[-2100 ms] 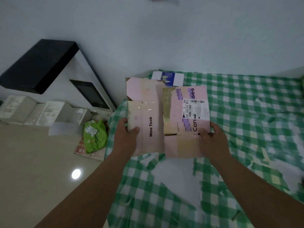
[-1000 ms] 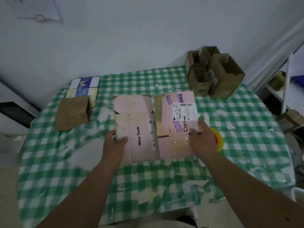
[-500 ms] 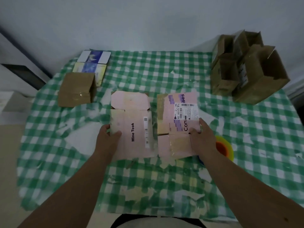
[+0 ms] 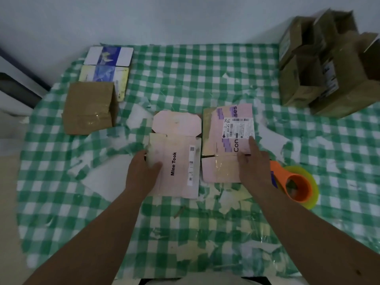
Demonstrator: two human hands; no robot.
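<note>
A flattened pink carton (image 4: 176, 161) lies in the middle of the table on a green checked cloth (image 4: 205, 68). Its left panel reads "Mine Took" and its right panel carries a white shipping label (image 4: 238, 127). My left hand (image 4: 141, 173) grips the carton's left edge, thumb on top. My right hand (image 4: 253, 165) rests on the right panel, its forefinger stretched out flat to the label's lower corner.
An orange tape dispenser (image 4: 298, 188) with a yellowish roll lies just right of my right hand. A shut brown box (image 4: 88, 108) and two flat blue-and-white packs (image 4: 109, 56) sit at the back left. Several open brown boxes (image 4: 329, 66) stand at the back right. The cloth is torn in patches.
I have turned from the left side of the room to face the table and brought the pink carton down from the air until it lies flat on the cloth.
</note>
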